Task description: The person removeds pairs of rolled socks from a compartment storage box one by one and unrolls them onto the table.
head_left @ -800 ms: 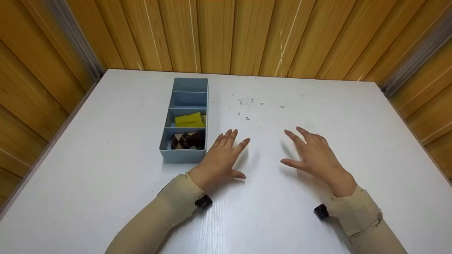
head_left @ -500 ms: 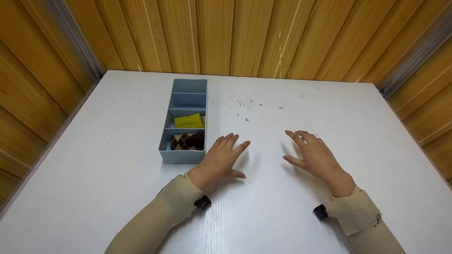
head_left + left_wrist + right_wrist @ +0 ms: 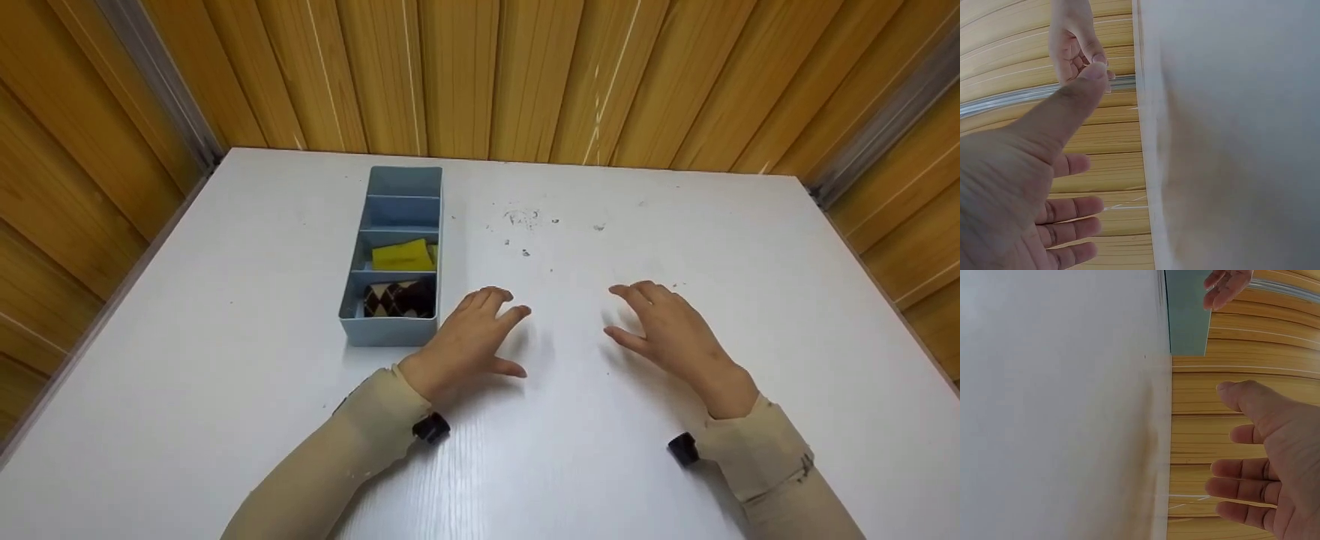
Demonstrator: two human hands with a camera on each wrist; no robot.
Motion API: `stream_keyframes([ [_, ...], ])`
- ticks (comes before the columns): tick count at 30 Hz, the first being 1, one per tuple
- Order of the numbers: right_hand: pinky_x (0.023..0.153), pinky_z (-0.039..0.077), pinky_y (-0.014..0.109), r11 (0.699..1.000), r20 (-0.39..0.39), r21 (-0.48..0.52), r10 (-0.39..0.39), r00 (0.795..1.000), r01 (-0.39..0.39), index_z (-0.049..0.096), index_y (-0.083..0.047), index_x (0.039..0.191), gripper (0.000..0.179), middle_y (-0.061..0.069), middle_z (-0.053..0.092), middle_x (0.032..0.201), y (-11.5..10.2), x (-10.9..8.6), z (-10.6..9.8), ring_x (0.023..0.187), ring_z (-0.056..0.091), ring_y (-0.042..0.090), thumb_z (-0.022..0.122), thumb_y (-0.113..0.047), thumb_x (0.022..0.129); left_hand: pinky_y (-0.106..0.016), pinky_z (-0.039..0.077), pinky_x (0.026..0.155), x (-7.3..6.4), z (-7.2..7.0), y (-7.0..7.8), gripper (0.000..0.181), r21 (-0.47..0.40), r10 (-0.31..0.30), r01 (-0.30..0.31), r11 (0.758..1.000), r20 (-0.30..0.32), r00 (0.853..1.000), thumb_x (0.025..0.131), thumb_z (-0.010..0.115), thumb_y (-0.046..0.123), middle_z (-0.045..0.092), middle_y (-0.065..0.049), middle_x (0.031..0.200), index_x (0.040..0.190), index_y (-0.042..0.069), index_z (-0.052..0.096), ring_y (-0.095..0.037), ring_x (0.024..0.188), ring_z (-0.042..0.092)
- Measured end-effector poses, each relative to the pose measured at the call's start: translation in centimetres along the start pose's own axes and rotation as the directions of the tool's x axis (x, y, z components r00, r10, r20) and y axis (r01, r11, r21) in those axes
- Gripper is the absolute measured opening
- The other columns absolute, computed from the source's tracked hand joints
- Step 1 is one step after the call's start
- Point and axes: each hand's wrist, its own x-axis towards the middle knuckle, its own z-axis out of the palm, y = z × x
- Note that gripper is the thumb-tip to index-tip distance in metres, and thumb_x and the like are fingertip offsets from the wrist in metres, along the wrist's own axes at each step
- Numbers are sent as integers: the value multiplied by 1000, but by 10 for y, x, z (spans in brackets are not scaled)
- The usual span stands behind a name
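First, left of centre in the head view, a long blue-grey box [image 3: 388,332] stands on a white table [image 3: 562,442]. The box appears to be rigid moulded plastic; straight dividers form four compartments in a row. The nearest compartment contains a folded diamond-patterned cloth [image 3: 384,301], brown and cream; the adjoining one contains a flat-folded yellow cloth [image 3: 401,256], smooth and matte. Near the frame centre, beside the box's near right corner, the left hand [image 3: 463,339] is released, fingers spread and slightly bent; contact with the box cannot be confirmed. To its right, dark scuffs [image 3: 522,218] mark the upper centre of the tabletop. Right of centre, the right hand [image 3: 677,334] is likewise released, thumb apart from the fingers. Step status: apparently a pause, nothing grasped. Any next handling of a cloth would call for entering its compartment from above and pinching the fabric lightly.
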Motion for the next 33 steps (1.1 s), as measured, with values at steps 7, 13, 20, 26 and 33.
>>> stream_keyframes([
  [7, 71, 53, 40, 997, -60, -19, -70, 996, 69, 60, -4, 118, 47, 13, 63, 98, 1, 0, 2, 82, 61, 29, 77, -25, 80, -39, 38, 110, -1, 0, -1, 73, -26, 47, -48, 999, -27, 999, 71, 76, 54, 55, -13, 124, 128, 14, 55, -28, 121, 49],
  [13, 71, 53, 39, 997, -45, -19, -72, 996, 71, 61, -5, 116, 44, 11, 64, 97, 0, 0, 1, 82, 62, 28, 77, -25, 80, -37, 39, 109, 0, -2, -2, 75, -43, 68, -69, 997, -4, 998, 72, 76, 54, 56, -11, 120, 131, 15, 53, -26, 117, 51],
  [20, 71, 54, 38, 997, -48, -7, -82, 995, 82, 63, -4, 114, 42, 10, 64, 96, -1, 0, 0, 82, 63, 27, 77, -24, 80, -37, 38, 110, 1, -3, -1, 76, -39, 61, -59, 997, 29, 998, 73, 74, 55, 56, -9, 123, 135, 17, 51, -25, 120, 51],
  [26, 69, 54, 37, 996, -67, -7, -90, 994, 89, 64, -4, 112, 41, 10, 64, 95, -1, -1, 1, 80, 63, 25, 78, -24, 79, -38, 40, 108, 0, -5, -1, 78, -22, 75, -75, 997, 5, 997, 73, 74, 56, 57, -9, 121, 135, 17, 51, -24, 117, 52],
  [33, 67, 54, 34, 995, -70, 5, -101, 992, 101, 65, -5, 109, 38, 8, 64, 90, -4, 0, 2, 77, 63, 22, 78, -23, 79, -37, 41, 107, -2, -9, -1, 78, -15, 78, -78, 997, -23, 997, 73, 74, 55, 57, -7, 120, 136, 17, 50, -23, 116, 52],
])
